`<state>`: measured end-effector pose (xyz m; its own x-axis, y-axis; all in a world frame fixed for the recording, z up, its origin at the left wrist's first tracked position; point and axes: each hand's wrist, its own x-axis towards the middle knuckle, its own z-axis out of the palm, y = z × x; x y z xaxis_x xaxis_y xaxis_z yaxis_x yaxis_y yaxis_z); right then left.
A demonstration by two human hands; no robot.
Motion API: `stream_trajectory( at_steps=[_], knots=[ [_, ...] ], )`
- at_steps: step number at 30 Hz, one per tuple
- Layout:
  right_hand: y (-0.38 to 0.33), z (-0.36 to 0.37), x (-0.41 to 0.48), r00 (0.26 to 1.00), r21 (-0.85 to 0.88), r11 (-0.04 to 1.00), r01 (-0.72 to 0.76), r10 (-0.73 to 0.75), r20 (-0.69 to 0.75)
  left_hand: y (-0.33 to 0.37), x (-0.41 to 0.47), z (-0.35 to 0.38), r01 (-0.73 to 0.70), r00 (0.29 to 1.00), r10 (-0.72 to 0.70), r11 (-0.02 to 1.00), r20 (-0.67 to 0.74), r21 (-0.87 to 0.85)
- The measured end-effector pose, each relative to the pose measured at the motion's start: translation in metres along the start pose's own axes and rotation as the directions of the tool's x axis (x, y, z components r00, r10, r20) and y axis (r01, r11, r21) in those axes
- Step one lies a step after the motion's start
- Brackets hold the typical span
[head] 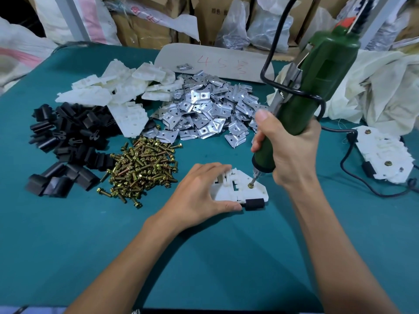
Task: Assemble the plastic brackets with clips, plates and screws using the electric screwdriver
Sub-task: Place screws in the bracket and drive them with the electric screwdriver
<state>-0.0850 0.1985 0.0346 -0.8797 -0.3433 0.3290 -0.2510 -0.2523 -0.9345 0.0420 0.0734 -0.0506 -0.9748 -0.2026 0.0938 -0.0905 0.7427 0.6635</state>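
1. A white bracket (240, 189) lies flat on the green table (204, 257), a little below and right of the middle of the frame.
2. The bracket is a flat plastic piece with slots cut in it and one slanted side.
3. A small black clip (254, 203) sticks out from its bottom right edge.
4. A gold screw (251, 185) stands in a hole near its right corner.
5. The left hand (199, 196) holds the bracket, with fingers curled over the top edge and the thumb on the bottom edge.
6. The right hand (288, 150) is wrapped around a green screwdriver (317, 87), and the tip sits on the screw.
7. Left of the middle lies a pile of gold screws (142, 168).
8. Above them lie shiny plates (204, 109), black clips (65, 141) and more white brackets (118, 87).
9. A finished bracket (385, 155) lies at the right edge.
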Motion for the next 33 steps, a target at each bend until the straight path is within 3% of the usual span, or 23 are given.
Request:
stream_trajectory(
  at_steps=[10,14,17,20,23,26,28,31,33],
  knots=[
    [-0.004,-0.004,0.003,0.997,0.045,0.998,-0.051,0.048,0.06,-0.002,0.0,0.0,0.001,1.0,-0.001,1.0,0.024,-0.004],
    [-0.009,-0.008,0.006,0.992,0.097,0.988,-0.122,0.121,0.017,-0.001,0.0,0.0,0.004,1.0,-0.004,1.0,0.016,-0.031],
    [-0.019,-0.017,0.006,0.995,0.142,0.985,-0.096,0.099,-0.012,0.002,0.001,-0.002,0.021,1.0,-0.021,1.0,0.013,-0.022],
    [-0.036,-0.031,0.009,0.997,0.133,0.99,-0.046,0.054,-0.054,0.01,0.006,-0.012,0.023,0.988,-0.037,0.995,0.151,0.092],
    [-0.045,-0.044,0.009,0.995,0.105,0.994,-0.019,0.029,-0.096,0.021,0.015,-0.025,0.098,0.95,-0.19,0.935,0.248,0.341],
    [-0.044,-0.049,0.002,0.991,0.099,0.994,-0.04,0.052,-0.121,0.037,0.02,-0.031,0.249,0.918,-0.385,0.741,0.091,0.624],
    [-0.043,-0.05,-0.002,0.988,0.085,0.995,-0.057,0.069,-0.137,0.04,0.016,-0.031,0.292,0.933,-0.358,0.672,-0.046,0.68],
    [-0.038,-0.051,-0.005,0.985,0.078,0.994,-0.073,0.084,-0.15,0.038,0.007,-0.036,0.244,0.969,-0.219,0.782,-0.114,0.573],
    [-0.037,-0.049,-0.006,0.984,0.085,0.993,-0.083,0.095,-0.15,0.036,0.004,-0.045,0.08,0.996,-0.087,0.909,-0.002,0.409]
  ],
)
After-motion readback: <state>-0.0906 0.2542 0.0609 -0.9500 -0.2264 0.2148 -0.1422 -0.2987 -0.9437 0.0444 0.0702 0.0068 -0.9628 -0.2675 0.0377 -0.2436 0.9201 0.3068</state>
